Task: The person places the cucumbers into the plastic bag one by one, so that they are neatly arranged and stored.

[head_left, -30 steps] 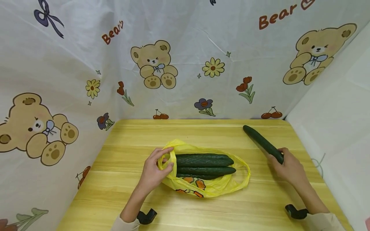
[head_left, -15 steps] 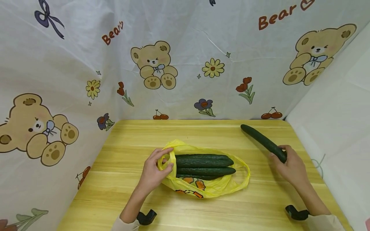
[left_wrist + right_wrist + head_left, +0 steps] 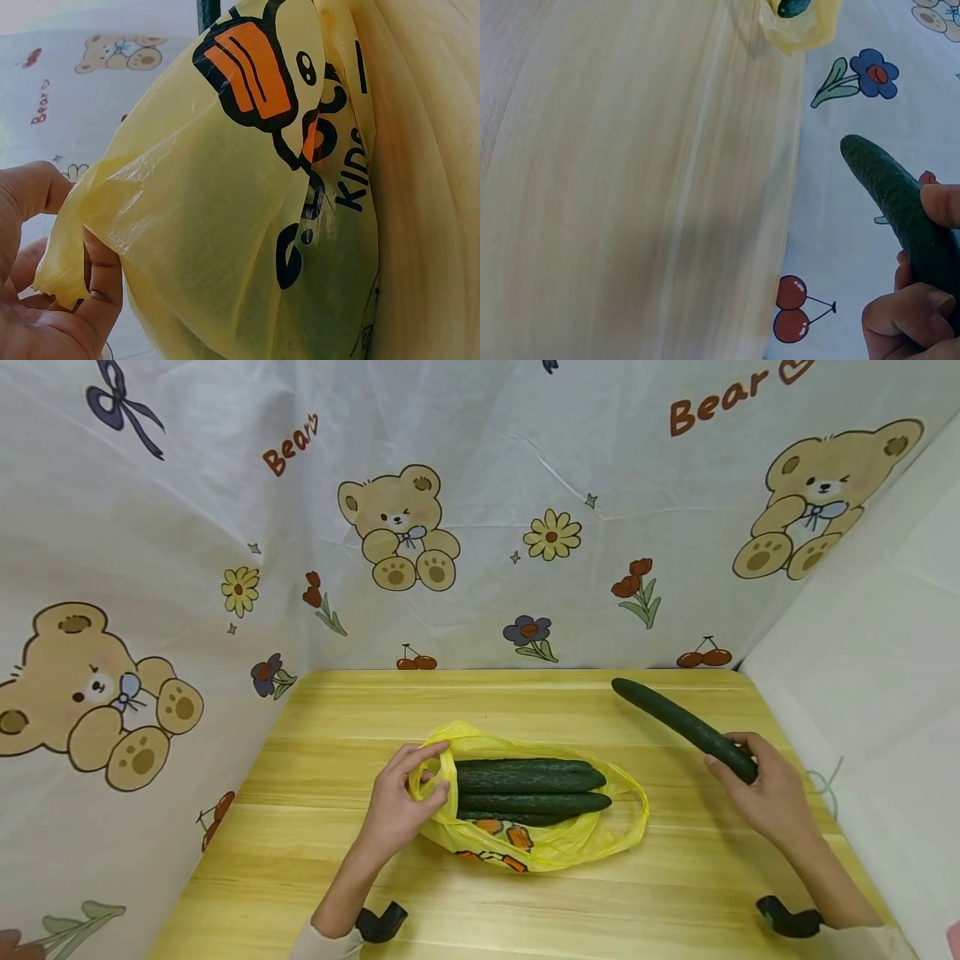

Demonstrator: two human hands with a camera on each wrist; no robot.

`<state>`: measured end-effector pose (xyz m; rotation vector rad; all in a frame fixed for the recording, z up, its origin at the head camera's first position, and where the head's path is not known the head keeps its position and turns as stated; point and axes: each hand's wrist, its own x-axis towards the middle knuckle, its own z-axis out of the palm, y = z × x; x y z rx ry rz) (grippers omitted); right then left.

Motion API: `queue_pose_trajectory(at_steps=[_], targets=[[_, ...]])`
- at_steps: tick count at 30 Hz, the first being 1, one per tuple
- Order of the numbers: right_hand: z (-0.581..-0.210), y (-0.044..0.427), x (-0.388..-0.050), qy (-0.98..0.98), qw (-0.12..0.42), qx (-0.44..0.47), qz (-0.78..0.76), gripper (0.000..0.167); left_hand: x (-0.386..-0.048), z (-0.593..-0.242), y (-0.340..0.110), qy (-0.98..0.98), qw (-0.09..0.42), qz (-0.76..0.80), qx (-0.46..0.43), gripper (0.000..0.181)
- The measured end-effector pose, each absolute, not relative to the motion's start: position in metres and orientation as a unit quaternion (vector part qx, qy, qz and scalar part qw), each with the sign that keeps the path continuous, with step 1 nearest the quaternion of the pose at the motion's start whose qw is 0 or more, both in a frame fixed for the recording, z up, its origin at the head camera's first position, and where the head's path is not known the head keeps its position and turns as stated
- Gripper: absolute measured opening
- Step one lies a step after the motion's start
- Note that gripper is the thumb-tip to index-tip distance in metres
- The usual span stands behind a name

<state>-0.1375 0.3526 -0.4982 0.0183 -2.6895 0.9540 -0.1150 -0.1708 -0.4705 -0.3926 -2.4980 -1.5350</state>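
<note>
A yellow plastic bag (image 3: pixel 570 858) lies on its side on the table, its mouth towards the right. Inside it several dark green cucumbers (image 3: pixel 528 777) lie side by side, their left ends covered by the plastic. My left hand (image 3: pixel 405 797) grips the gathered left end of the bag; the left wrist view shows fingers curled about the bunched plastic (image 3: pixel 64 262). Off to the right, my right hand (image 3: pixel 772 789) grips one cucumber (image 3: pixel 678 718) by its near end. That cucumber is tilted, its free tip pointing to the back left, apart from the bag.
The wooden table (image 3: pixel 570 914) meets a white cloth wall (image 3: pixel 480 618) with printed bears and flowers at the back and left. A plain white wall (image 3: pixel 870 652) bounds the right side. Black wrist devices (image 3: pixel 381 922) sit at both sleeves.
My right hand has moved a little to the right, and the cucumber in it has turned so its tip points further left. The left hand and the bag have stayed in place.
</note>
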Motion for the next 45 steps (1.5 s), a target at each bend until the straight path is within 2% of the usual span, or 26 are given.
queue_pose_trajectory(at_steps=[13, 24, 36, 45], targets=[[-0.477, 0.347, -0.123, -0.931, 0.140, 0.066, 0.330, 0.039, -0.116, -0.472, -0.171, -0.842, 0.087, -0.516, -0.130, 0.057], [-0.464, 0.332, -0.106, -0.919, 0.081, 0.096, 0.374, 0.037, -0.115, -0.472, -0.171, -0.839, 0.084, -0.522, -0.128, 0.056], [-0.467, 0.301, -0.102, -0.879, 0.057, 0.197, 0.431, 0.041, -0.115, -0.473, -0.172, -0.843, 0.088, -0.515, -0.127, 0.057], [-0.466, 0.279, -0.105, -0.857, 0.020, 0.250, 0.450, 0.039, -0.115, -0.469, -0.173, -0.847, 0.089, -0.508, -0.128, 0.055]])
